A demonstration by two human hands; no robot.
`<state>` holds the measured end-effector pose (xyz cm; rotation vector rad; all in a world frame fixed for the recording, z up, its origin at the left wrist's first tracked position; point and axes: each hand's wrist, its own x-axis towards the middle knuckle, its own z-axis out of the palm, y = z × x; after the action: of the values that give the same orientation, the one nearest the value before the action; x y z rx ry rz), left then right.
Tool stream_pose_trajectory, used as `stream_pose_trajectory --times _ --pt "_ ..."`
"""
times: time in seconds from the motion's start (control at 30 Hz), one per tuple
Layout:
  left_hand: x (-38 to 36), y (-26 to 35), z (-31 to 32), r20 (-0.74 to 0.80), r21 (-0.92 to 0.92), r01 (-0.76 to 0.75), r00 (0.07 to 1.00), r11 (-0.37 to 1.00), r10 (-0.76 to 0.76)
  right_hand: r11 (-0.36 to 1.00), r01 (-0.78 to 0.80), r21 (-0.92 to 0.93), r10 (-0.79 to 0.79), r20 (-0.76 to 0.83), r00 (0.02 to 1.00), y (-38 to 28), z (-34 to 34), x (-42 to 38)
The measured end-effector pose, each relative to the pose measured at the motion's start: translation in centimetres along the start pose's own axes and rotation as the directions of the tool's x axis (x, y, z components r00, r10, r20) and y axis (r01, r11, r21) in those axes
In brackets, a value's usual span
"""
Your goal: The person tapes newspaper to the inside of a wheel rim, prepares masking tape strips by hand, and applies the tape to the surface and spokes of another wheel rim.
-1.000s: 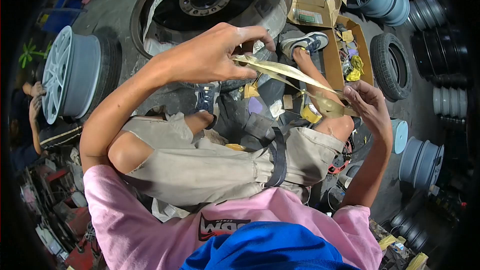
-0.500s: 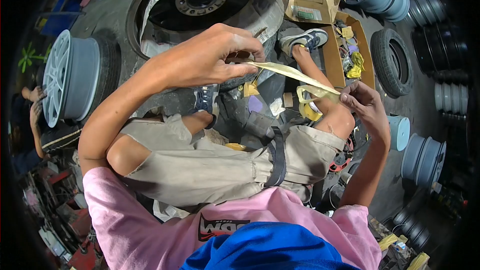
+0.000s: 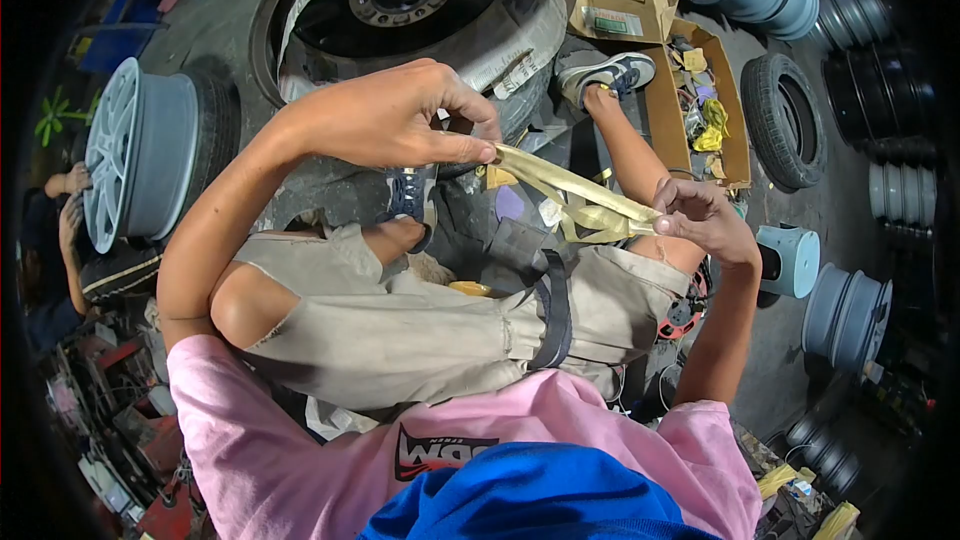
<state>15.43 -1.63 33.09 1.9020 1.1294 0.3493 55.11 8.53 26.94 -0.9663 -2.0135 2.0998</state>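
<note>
My left hand (image 3: 420, 118) pinches one end of a pale yellow strip of tape (image 3: 570, 180) between thumb and fingers. The other end is pinched in my right hand (image 3: 708, 220), lower and to the right. The strip runs nearly straight and slants between the hands, above my lap, with loose loops hanging under its right part. Beyond my left hand, a large wheel rim (image 3: 272, 38) with newspaper (image 3: 505, 60) around its inside lies at the top. Paper scraps, including a purple piece (image 3: 509, 203), lie on the floor beneath the tape.
An open cardboard box (image 3: 665, 100) of scraps stands at the upper right, beside a tyre (image 3: 783, 122). A silver wheel (image 3: 140, 155) is at the left, with another person's hands (image 3: 70, 202) at its edge. A light blue container (image 3: 792, 262) stands right of my right forearm.
My left hand has shifted slightly left and down. My right hand has moved down, and the strip between them has lowered, with its hanging loops drawn closer beneath it.
</note>
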Motion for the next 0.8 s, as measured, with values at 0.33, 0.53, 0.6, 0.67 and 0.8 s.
stream_pose_trajectory --times 0.33,0.53,0.6,0.67,0.8 --pt "0.1 -0.1 0.4 0.062 -0.151 0.073 0.996 0.986 -0.065 0.990 0.058 0.128 -0.049 -0.075 0.996 3.9 0.7 1.3" --pt "0.1 0.8 0.5 -0.013 -0.033 0.044 0.999 0.998 -0.044 0.998 0.007 0.065 0.026 -0.489 0.872 4.2 2.0 2.8" --pt "0.1 0.8 0.8 -0.008 -0.048 0.051 0.999 0.998 -0.052 0.999 0.049 -0.021 -0.053 -0.431 0.901 2.6 3.5 3.3" --pt "0.4 1.2 0.9 0.001 -0.055 0.052 0.999 0.997 -0.052 0.971 0.202 -0.129 -0.236 -0.373 0.897 -0.3 6.4 4.6" --pt "0.4 1.7 1.3 0.002 -0.061 0.036 0.999 0.997 -0.036 0.849 0.519 -0.096 -0.528 -0.153 0.836 -2.7 11.0 8.1"
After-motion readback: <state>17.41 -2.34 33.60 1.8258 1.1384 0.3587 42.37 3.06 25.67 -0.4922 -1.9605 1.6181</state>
